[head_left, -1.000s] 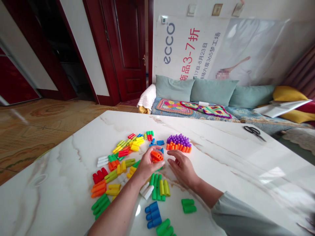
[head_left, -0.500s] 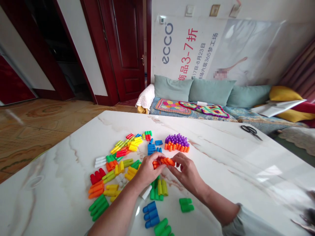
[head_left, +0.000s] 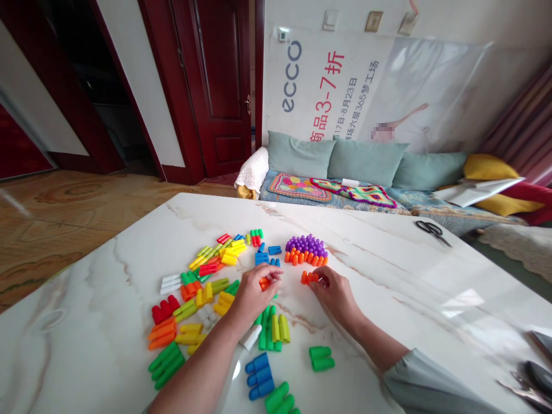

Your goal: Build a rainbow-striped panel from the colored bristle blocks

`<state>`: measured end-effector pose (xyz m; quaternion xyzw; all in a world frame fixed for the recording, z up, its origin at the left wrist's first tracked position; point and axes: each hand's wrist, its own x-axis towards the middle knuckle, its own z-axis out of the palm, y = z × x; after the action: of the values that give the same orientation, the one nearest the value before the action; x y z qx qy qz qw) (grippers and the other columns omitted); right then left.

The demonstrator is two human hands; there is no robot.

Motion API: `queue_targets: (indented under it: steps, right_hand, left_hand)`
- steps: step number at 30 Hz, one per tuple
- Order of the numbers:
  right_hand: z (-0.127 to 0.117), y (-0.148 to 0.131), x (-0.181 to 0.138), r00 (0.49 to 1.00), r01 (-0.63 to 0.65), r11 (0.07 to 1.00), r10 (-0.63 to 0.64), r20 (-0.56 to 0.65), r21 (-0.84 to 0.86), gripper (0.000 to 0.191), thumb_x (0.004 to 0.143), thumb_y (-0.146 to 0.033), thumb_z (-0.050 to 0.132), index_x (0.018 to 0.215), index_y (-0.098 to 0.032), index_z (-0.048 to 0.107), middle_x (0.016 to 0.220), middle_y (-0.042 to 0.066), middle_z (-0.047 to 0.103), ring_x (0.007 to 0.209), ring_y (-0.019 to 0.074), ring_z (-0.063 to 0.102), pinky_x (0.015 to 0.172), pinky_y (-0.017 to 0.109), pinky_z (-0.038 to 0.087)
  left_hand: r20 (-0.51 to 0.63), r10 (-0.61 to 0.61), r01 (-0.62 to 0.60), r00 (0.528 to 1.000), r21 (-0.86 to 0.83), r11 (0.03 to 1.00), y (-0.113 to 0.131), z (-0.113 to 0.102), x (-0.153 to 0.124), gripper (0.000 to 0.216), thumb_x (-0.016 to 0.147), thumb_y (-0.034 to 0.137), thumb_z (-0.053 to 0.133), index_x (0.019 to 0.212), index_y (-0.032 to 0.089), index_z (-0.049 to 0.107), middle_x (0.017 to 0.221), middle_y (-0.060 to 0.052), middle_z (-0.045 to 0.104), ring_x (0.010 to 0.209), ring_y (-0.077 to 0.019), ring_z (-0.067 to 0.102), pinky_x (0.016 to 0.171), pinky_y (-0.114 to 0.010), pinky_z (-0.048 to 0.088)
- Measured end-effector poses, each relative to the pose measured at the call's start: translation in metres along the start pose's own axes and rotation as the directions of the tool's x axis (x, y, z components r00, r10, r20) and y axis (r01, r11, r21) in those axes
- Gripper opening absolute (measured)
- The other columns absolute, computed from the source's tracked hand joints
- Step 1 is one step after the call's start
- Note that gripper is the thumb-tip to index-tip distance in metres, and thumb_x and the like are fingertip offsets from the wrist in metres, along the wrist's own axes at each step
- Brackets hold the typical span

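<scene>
From where I stand, the biggest thing in play is the white, brown-veined, glossy table (head_left: 362, 328), and over its left and middle sprawls a jumble of coloured plastic finger-shaped pieces (head_left: 161, 332), joined in twos and threes: red, yellow, white, green, blue. Above that spread come the two bare hands, and they are what has changed: half a second ago they met over one orange bunch, and now there's a clear gap between them. The right hand (head_left: 334, 290) has drawn off to the right, its thumb and fingertips pinched on a short row of orange plastic pieces (head_left: 308, 278), which sticks out leftward. The left hand (head_left: 255, 287) has kept its place beside the jumble, fingers curled round the remaining orange pieces (head_left: 264, 283), mostly hidden; how tightly, I can't tell. Just beyond the right hand sits the neat block of small purple and orange plastic pieces (head_left: 307, 248), purple on the far side, orange along the near edge. So the orange lot is now shared out, and the right hand's portion is near that orange edge but apart from it. Smaller still, a green plastic pair (head_left: 321, 359) lies alone on the near side, untouched.
</scene>
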<state>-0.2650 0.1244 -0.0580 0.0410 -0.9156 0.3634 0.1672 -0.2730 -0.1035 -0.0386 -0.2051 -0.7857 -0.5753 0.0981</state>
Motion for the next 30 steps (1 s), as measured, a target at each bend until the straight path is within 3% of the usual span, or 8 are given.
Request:
queue_targets:
  steps: [5, 9, 13, 17, 20, 26, 30]
  right_hand:
    - [-0.004, 0.003, -0.011, 0.994, -0.031, 0.999, 0.031, -0.104, -0.004, 0.013, 0.081, -0.032, 0.054, 0.082, -0.019, 0.057, 0.069, -0.001, 0.059, 0.058, 0.0121, 0.051, 0.056, 0.024, 0.041]
    - [-0.007, -0.012, -0.022, 0.994, 0.098, 0.994, -0.096, 0.057, -0.041, 0.021, 0.088, -0.033, 0.049, 0.073, -0.020, 0.057, 0.072, 0.001, 0.059, 0.062, 0.0127, 0.052, 0.058, 0.025, 0.043]
    - [-0.004, -0.013, -0.021, 0.979, 0.159, 0.984, -0.146, 0.145, -0.084, 0.022, 0.088, -0.029, 0.048, 0.100, -0.021, 0.064, 0.104, 0.005, 0.063, 0.083, 0.0155, 0.061, 0.071, 0.026, 0.049]
    - [0.001, -0.009, -0.016, 0.980, 0.135, 0.960, -0.092, 0.175, -0.247, 0.036, 0.087, -0.029, 0.049, 0.121, -0.023, 0.058, 0.119, 0.006, 0.059, 0.084, 0.0166, 0.064, 0.072, 0.029, 0.050]
    - [0.001, -0.012, -0.015, 0.975, 0.145, 0.931, -0.076, 0.211, -0.335, 0.040, 0.088, -0.029, 0.047, 0.126, -0.023, 0.055, 0.125, 0.007, 0.056, 0.090, 0.0185, 0.064, 0.074, 0.030, 0.051]
    - [0.001, -0.021, -0.012, 0.967, 0.153, 0.885, -0.043, 0.250, -0.440, 0.043, 0.090, -0.031, 0.046, 0.131, -0.022, 0.051, 0.130, 0.009, 0.053, 0.092, 0.0207, 0.065, 0.073, 0.031, 0.051]
    - [0.001, -0.023, -0.009, 0.965, 0.141, 0.874, -0.017, 0.261, -0.465, 0.043, 0.090, -0.032, 0.046, 0.132, -0.020, 0.050, 0.130, 0.011, 0.053, 0.090, 0.0214, 0.066, 0.071, 0.032, 0.051]
  left_hand:
    - [0.003, 0.007, -0.007, 1.000, 0.014, 1.000, 0.002, 0.001, 0.001, 0.016, 0.078, 0.016, 0.062, 0.090, 0.021, 0.072, 0.083, -0.004, 0.068, 0.072, -0.0162, 0.063, 0.072, -0.027, 0.053]
    - [-0.004, 0.022, -0.022, 1.000, -0.007, 1.000, 0.005, 0.001, 0.001, 0.014, 0.080, 0.019, 0.061, 0.088, 0.021, 0.072, 0.085, -0.005, 0.068, 0.074, -0.0173, 0.063, 0.073, -0.028, 0.052]
    - [-0.019, -0.007, 0.005, 1.000, -0.061, 0.998, 0.007, 0.000, 0.000, 0.013, 0.083, 0.024, 0.060, 0.088, 0.021, 0.072, 0.088, -0.005, 0.067, 0.080, -0.0179, 0.063, 0.074, -0.027, 0.051]
    - [0.016, -0.158, 0.157, 0.987, -0.226, 0.961, 0.010, -0.002, 0.001, 0.018, 0.080, 0.032, 0.064, 0.090, 0.018, 0.070, 0.088, -0.005, 0.065, 0.073, -0.0156, 0.060, 0.061, -0.023, 0.050]
    - [0.072, -0.227, 0.238, 0.971, -0.330, 0.913, 0.012, -0.003, 0.001, 0.023, 0.077, 0.032, 0.065, 0.093, 0.017, 0.070, 0.088, -0.005, 0.064, 0.065, -0.0123, 0.056, 0.053, -0.020, 0.045]
    - [0.125, -0.239, 0.269, 0.963, -0.486, 0.832, 0.008, -0.003, 0.002, 0.033, 0.068, 0.014, 0.056, 0.100, 0.016, 0.067, 0.086, -0.003, 0.063, 0.064, -0.0091, 0.052, 0.061, -0.020, 0.044]
    - [0.105, -0.245, 0.263, 0.964, -0.520, 0.813, 0.004, -0.001, 0.003, 0.030, 0.066, 0.013, 0.056, 0.094, 0.016, 0.066, 0.091, -0.005, 0.065, 0.064, -0.0088, 0.053, 0.061, -0.020, 0.044]
